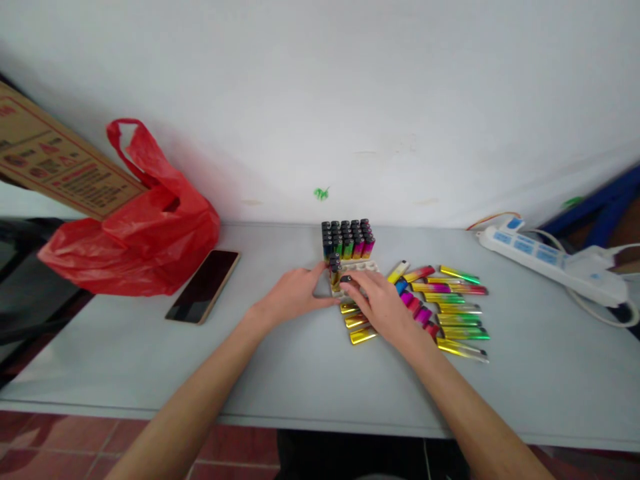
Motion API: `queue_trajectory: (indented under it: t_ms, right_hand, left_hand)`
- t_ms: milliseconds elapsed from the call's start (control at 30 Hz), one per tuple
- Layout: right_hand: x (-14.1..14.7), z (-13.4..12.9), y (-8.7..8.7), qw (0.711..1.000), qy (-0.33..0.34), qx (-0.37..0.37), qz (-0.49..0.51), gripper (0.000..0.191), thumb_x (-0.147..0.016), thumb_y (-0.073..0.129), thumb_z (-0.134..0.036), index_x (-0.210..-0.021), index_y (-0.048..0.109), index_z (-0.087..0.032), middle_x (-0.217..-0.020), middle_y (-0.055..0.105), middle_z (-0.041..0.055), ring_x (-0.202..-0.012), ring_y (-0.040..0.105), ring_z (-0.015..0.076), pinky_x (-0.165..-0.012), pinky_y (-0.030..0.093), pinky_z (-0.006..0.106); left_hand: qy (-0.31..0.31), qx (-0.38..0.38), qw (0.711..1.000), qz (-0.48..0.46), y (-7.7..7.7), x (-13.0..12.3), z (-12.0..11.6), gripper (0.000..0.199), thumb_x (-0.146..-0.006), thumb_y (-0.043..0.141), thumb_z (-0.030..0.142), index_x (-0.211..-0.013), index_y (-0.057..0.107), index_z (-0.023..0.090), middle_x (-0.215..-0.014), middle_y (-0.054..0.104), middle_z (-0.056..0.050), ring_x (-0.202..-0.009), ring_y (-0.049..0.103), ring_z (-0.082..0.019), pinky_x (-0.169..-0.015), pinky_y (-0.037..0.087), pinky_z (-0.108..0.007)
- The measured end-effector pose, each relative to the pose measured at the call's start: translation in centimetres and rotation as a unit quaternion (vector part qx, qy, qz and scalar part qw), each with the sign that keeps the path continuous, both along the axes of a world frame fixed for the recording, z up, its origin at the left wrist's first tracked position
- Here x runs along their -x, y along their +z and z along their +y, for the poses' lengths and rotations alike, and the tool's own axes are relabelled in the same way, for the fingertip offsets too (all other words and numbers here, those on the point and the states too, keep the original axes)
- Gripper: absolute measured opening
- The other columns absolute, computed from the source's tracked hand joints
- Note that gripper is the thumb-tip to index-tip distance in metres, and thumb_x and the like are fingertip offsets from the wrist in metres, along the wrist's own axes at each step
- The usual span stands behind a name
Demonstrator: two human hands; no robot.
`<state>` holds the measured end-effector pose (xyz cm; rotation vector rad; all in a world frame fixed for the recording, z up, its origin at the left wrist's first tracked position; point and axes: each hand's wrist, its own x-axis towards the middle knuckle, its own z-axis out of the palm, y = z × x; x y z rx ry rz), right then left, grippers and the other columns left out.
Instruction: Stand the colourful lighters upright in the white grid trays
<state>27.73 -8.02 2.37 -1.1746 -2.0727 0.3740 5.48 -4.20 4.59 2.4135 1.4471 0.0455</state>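
Several black-topped lighters [347, 240] stand upright in tight rows near the wall. In front of them is a pale tray [367, 265] with holes, a few lighters [335, 267] upright at its left end. My left hand [295, 291] is at the tray's left side, thumb and forefinger apart around its edge. My right hand [379, 301] pinches a black-topped lighter [346, 281] over the front of the tray; its lower part is hidden. Many shiny coloured lighters [457, 309] lie flat to the right, some of them under my right hand and forearm.
On the left of the grey table [280, 380] lie a phone [204, 287] and a red plastic bag [145, 233], with a cardboard box [65, 160] behind. A white power strip [550, 260] with cables is at the right.
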Motion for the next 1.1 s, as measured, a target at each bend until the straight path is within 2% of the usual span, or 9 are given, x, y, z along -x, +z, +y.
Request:
queue_trajectory:
  t_ms: [200, 333, 500, 633, 733, 833, 900, 967, 1100]
  right_hand:
    - [1.4, -0.1, 1.0, 0.989, -0.060, -0.013, -0.137, 0.035, -0.114, 0.051, -0.043, -0.112, 0.076, -0.018, -0.101, 0.082, 0.0140, -0.095, 0.075, 0.0296, -0.095, 0.047, 0.044]
    - [1.1, -0.5, 1.1, 0.987, -0.068, 0.000, -0.147, 0.039, -0.114, 0.050, -0.047, -0.101, 0.075, -0.019, -0.098, 0.081, 0.0128, -0.093, 0.073, 0.0276, -0.094, 0.044, 0.041]
    - [-1.8, 0.1, 1.2, 0.992, -0.084, 0.006, -0.093, 0.036, -0.115, 0.047, -0.039, -0.100, 0.074, -0.020, -0.095, 0.080, 0.0083, -0.088, 0.071, 0.0240, -0.090, 0.045, 0.038]
    - [-5.8, -0.2, 2.8, 0.991, -0.128, -0.016, -0.038, 0.035, -0.113, 0.048, -0.038, -0.100, 0.074, -0.020, -0.097, 0.079, 0.0092, -0.088, 0.071, 0.0242, -0.086, 0.050, 0.037]
    - [-9.3, -2.4, 3.8, 0.989, -0.145, -0.022, -0.034, 0.030, -0.111, 0.053, -0.042, -0.106, 0.075, -0.022, -0.103, 0.079, 0.0091, -0.095, 0.073, 0.0254, -0.089, 0.055, 0.038]
    - [-12.6, -6.2, 3.5, 0.986, -0.154, -0.010, -0.067, 0.030, -0.108, 0.059, -0.048, -0.116, 0.075, -0.025, -0.114, 0.078, 0.0096, -0.108, 0.073, 0.0279, -0.098, 0.057, 0.043]
    - [-14.4, -9.1, 2.6, 0.978, -0.186, -0.014, -0.089, 0.035, -0.105, 0.063, -0.055, -0.122, 0.075, -0.027, -0.123, 0.076, 0.0115, -0.119, 0.070, 0.0312, -0.106, 0.056, 0.048]
    - [-16.0, -11.6, 1.4, 0.972, -0.207, -0.014, -0.109, 0.042, -0.103, 0.064, -0.060, -0.129, 0.073, -0.028, -0.128, 0.073, 0.0130, -0.121, 0.069, 0.0324, -0.107, 0.056, 0.051]
    - [-17.9, -15.1, -1.1, 0.970, -0.207, -0.012, -0.128, 0.036, -0.105, 0.062, -0.053, -0.129, 0.073, -0.029, -0.125, 0.073, 0.0120, -0.114, 0.072, 0.0295, -0.102, 0.060, 0.047]
  left_hand:
    - [-0.004, 0.002, 1.000, -0.011, -0.2, 0.1, 0.2, 0.076, -0.094, 0.064, 0.072, -0.147, 0.052, 0.019, -0.091, 0.078, -0.008, -0.084, 0.077, -0.032, -0.074, 0.053, -0.035]
    - [-0.004, 0.000, 1.000, -0.014, -0.2, 0.1, 0.2, 0.076, -0.093, 0.064, 0.073, -0.145, 0.053, 0.018, -0.088, 0.078, -0.007, -0.082, 0.076, -0.031, -0.072, 0.051, -0.034]
    - [-0.002, -0.001, 1.000, -0.013, -0.3, 0.2, 0.4, 0.080, -0.092, 0.064, 0.074, -0.148, 0.051, 0.019, -0.087, 0.077, -0.007, -0.082, 0.076, -0.031, -0.071, 0.051, -0.034]
    - [0.000, -0.006, 1.000, 0.011, -0.4, 0.1, 0.5, 0.083, -0.092, 0.062, 0.077, -0.149, 0.052, 0.019, -0.087, 0.077, -0.008, -0.083, 0.075, -0.032, -0.072, 0.051, -0.034]
    - [-0.001, -0.008, 1.000, 0.015, -0.2, 0.0, 0.4, 0.083, -0.092, 0.060, 0.078, -0.149, 0.052, 0.018, -0.089, 0.077, -0.008, -0.085, 0.075, -0.032, -0.073, 0.051, -0.034]
    - [-0.001, -0.003, 1.000, 0.011, 0.1, -0.2, 0.4, 0.081, -0.093, 0.060, 0.077, -0.147, 0.053, 0.018, -0.088, 0.076, -0.008, -0.084, 0.074, -0.032, -0.072, 0.050, -0.034]
    - [0.001, 0.000, 1.000, 0.010, 0.2, -0.2, 0.4, 0.080, -0.092, 0.061, 0.077, -0.146, 0.053, 0.018, -0.086, 0.075, -0.008, -0.082, 0.074, -0.031, -0.070, 0.050, -0.034]
    - [0.001, 0.001, 1.000, 0.009, 0.2, -0.2, 0.4, 0.081, -0.092, 0.061, 0.078, -0.146, 0.053, 0.018, -0.085, 0.075, -0.007, -0.080, 0.073, -0.031, -0.069, 0.049, -0.034]
    - [-0.002, -0.002, 1.000, 0.014, 0.0, -0.1, 0.5, 0.083, -0.092, 0.059, 0.080, -0.147, 0.051, 0.018, -0.086, 0.075, -0.007, -0.080, 0.074, -0.031, -0.070, 0.049, -0.034]
